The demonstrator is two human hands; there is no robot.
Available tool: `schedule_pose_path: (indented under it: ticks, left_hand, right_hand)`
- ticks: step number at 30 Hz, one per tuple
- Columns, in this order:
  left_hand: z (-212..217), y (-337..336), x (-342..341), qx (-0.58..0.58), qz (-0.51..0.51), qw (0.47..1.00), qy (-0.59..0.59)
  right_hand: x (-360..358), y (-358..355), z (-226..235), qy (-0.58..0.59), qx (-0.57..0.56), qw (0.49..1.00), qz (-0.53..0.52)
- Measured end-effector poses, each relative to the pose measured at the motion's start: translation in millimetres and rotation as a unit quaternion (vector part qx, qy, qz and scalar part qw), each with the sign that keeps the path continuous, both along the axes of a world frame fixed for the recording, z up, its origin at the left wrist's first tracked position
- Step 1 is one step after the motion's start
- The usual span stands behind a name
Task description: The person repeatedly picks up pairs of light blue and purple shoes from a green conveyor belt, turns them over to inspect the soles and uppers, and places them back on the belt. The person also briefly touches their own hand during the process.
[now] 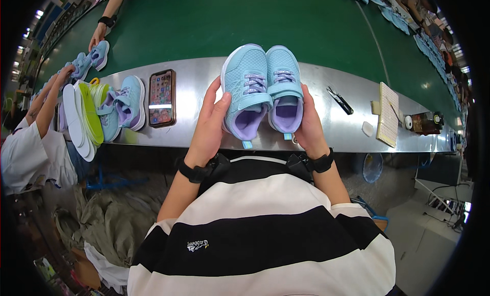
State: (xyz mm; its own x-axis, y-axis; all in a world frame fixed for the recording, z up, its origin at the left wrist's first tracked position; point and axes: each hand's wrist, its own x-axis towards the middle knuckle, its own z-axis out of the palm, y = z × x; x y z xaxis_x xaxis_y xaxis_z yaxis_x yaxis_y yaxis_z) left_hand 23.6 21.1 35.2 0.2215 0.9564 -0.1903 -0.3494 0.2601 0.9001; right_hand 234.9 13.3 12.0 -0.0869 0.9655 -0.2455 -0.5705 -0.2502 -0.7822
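Side by side above the metal table edge, a pair of light blue sneakers with lilac linings is held up, toes pointing away from me. My left hand (pixel 210 120) grips the left sneaker (pixel 247 89) along its outer side, thumb near the ankle opening. Around the outer side of the right sneaker (pixel 285 87) is my right hand (pixel 310 123), its fingers mostly hidden. Both sneakers have a strap, purple-patterned laces and a small heel tab. The two shoes touch each other.
A phone (pixel 162 98) lies left of my hands, beside more blue sneakers (pixel 131 99) and white and yellow-green insoles (pixel 76 120). To the right are a black cutter (pixel 340 100), a notepad (pixel 389 115) and a dark jar (pixel 424 123). Co-workers' hands (pixel 97 35) handle shoes at far left.
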Motion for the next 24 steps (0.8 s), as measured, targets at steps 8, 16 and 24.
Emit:
schedule_pose_path:
  ticks: [8, 16, 24]
  left_hand:
    - [-45.2, 2.0, -15.9, 0.186, 0.039, 0.926, 0.327]
    - [-48.0, 16.8, -21.1, 0.08, 0.043, 0.965, 0.248]
    - [-47.6, 36.9, -22.6, 0.027, -0.05, 0.984, 0.168]
  right_hand:
    - [34.9, -5.8, -37.0, -0.531, 0.12, 0.835, -0.085]
    - [155.8, -0.7, -23.3, -0.847, 0.109, 0.501, -0.141]
    - [182.5, 2.5, -35.4, -0.824, 0.047, 0.56, -0.071]
